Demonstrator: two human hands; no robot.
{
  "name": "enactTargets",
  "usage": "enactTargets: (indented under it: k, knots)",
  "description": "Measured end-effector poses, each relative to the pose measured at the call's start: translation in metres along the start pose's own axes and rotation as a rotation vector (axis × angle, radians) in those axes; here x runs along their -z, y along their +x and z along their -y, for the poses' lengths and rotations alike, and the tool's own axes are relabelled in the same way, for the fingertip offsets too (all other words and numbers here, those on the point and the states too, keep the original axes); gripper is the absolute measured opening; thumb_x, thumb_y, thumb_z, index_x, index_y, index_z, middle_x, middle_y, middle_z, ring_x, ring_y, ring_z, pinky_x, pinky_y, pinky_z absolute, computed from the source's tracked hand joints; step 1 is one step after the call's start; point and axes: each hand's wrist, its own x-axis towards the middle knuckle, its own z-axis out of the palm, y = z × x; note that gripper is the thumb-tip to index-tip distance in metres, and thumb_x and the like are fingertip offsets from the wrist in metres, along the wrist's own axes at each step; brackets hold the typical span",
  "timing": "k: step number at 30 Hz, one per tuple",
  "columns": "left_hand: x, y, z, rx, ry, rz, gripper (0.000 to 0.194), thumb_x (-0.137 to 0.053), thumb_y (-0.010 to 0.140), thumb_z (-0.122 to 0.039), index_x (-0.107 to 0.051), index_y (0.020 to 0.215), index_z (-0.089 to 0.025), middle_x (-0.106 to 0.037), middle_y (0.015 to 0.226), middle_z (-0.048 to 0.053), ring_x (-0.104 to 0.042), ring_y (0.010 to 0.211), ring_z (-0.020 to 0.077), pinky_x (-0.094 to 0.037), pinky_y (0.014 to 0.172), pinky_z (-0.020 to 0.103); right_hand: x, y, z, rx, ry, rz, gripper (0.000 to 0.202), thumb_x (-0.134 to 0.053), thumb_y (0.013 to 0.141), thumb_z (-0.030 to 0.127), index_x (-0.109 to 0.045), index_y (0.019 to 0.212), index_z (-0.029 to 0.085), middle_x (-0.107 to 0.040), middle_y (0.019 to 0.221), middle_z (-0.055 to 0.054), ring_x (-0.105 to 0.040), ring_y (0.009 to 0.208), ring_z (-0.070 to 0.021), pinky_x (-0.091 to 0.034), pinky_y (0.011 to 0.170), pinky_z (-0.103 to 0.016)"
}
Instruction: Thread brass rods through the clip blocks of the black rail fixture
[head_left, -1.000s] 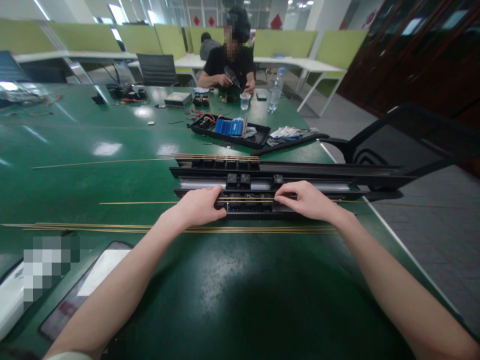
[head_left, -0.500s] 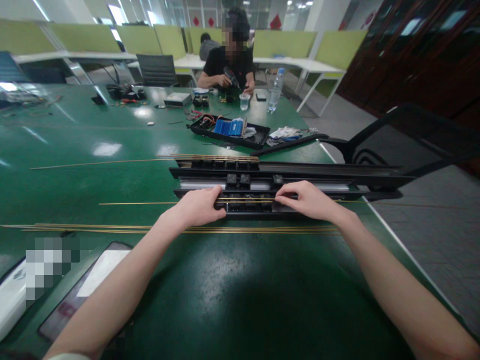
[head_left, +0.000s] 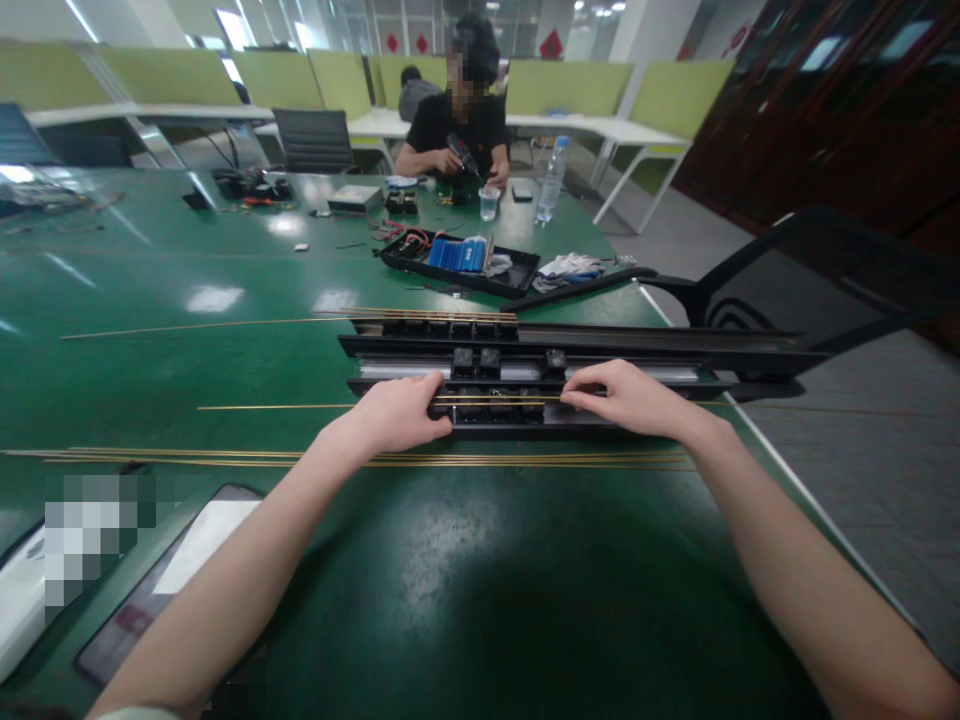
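Note:
Long black rails (head_left: 637,345) lie across the green table (head_left: 480,580), with small black blocks (head_left: 478,361) seated in them. A thin brass rod (head_left: 277,406) runs along the nearest rail. My left hand (head_left: 397,412) pinches the rod at the rail's left end. My right hand (head_left: 628,398) pinches the same rod further right, fingers pressed down on the rail. More brass rods (head_left: 225,456) lie in a bundle just in front of my hands.
A black tray (head_left: 517,275) with blue parts stands behind the rails, gloves (head_left: 570,266) beside it. A person in black works at the far end near a water bottle (head_left: 553,180) and cup (head_left: 489,202). A black chair (head_left: 817,270) stands at the right. A phone (head_left: 161,580) lies near left.
My right hand has slid a little to the right along the brass rod. My left hand has stayed in place.

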Motion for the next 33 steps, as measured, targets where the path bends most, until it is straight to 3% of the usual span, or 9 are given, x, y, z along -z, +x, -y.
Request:
enactTargets:
  k: [17,33]
  knots:
    - [0.001,0.000,-0.001,0.006,-0.005,0.005,0.041,-0.049,0.083,-0.050,-0.052,0.111,-0.021,-0.073,0.109,0.014,-0.071,0.093,0.0337,-0.054,0.078,0.042,0.015,-0.010,-0.008,-0.159,0.027,0.195,0.047,-0.049,0.093,0.058,-0.073,0.082,0.020,-0.071,0.075,-0.003,-0.060,0.068,-0.0188,-0.039,0.064,-0.029]
    - [0.001,0.001,-0.001,0.010,-0.002,0.012,0.041,-0.049,0.082,-0.050,-0.052,0.110,-0.021,-0.073,0.108,0.013,-0.071,0.093,0.0326,-0.052,0.077,0.040,0.024,-0.013,-0.014,-0.187,0.046,0.255,0.047,-0.048,0.092,0.059,-0.071,0.082,0.019,-0.071,0.077,-0.003,-0.061,0.071,-0.0200,-0.041,0.066,-0.029]
